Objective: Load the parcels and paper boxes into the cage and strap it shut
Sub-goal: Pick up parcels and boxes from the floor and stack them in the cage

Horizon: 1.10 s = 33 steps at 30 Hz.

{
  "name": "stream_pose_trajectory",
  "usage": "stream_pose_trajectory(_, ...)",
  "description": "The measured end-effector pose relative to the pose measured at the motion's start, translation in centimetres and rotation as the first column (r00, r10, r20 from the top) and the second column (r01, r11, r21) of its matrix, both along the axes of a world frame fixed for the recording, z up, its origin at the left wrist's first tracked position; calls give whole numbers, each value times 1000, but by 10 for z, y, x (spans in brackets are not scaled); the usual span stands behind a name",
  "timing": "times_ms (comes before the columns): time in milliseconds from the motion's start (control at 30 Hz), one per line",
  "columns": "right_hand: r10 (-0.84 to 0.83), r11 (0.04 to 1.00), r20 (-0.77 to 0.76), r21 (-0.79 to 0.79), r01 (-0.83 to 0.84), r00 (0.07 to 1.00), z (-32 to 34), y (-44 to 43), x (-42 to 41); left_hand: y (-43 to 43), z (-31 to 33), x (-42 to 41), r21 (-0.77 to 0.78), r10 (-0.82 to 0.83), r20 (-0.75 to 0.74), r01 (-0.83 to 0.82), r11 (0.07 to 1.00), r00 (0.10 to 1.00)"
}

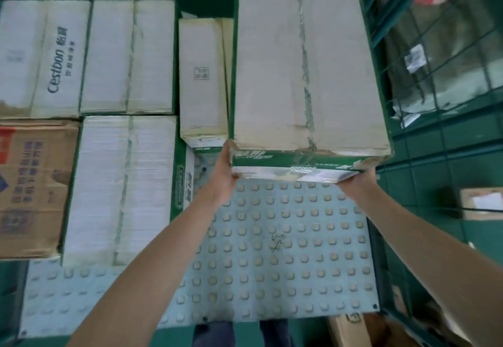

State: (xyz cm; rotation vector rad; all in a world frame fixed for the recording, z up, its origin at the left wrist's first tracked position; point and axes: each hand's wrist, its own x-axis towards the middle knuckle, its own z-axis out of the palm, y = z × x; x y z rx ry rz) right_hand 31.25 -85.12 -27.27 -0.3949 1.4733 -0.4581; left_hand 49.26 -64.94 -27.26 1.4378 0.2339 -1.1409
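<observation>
The left hand (pixel 226 168) grips the box (pixel 304 69) at its near left corner; the right hand (pixel 358 180) bears the right corner (fingers hidden underneath; how open, I cannot tell).

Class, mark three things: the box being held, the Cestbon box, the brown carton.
held box (pixel 304 74): head view, taped top face.
Cestbon box (pixel 40 58): head view, top face by lettering.
brown carton (pixel 35 183): head view, printed top face.
</observation>
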Motion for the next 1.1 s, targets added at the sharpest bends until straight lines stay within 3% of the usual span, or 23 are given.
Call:
stream_pose_trajectory(133,-66,997,-49,41,68,997,14,-25,-42,-37,-12,-41,13,-136,2,136,991,991)
stream_pose_trajectory(200,-148,989,-89,-27,146,985,19,-34,-60,-55,-18,-60,27,-209,8,208,978,978)
stream_pose_trajectory(333,-199,980,-222,-71,188,955,11,-53,-83,-75,-27,-82,306,-443,277,358,882,853)
stream_pose_trajectory(400,-181,982,-311,-9,187,933,-43,-72,-114,-75,-36,-84,340,-421,231,332,880,877)
stream_pose_trajectory(500,-142,984,-288,67,168,947,-100,-64,-123,-71,-33,-84,315,-334,54,301,900,941)
stream_pose_trajectory(667,-117,979,-307,126,163,944,-45,-25,-55,-74,-27,-71,197,-134,20,127,972,991)
stream_pose_trajectory(767,-79,997,-321,-1,83,944,-46,-43,-43,-75,-22,-67,169,-151,36,143,975,988)
stream_pose_trajectory(933,151,988,-253,22,-151,956,-33,-77,-37,-82,-23,-61,140,-123,-6,123,982,992)
stream_pose_trajectory(1100,101,995,-136,28,-98,986,-36,-61,-60,-74,-20,-64,144,-138,-66,146,979,988)
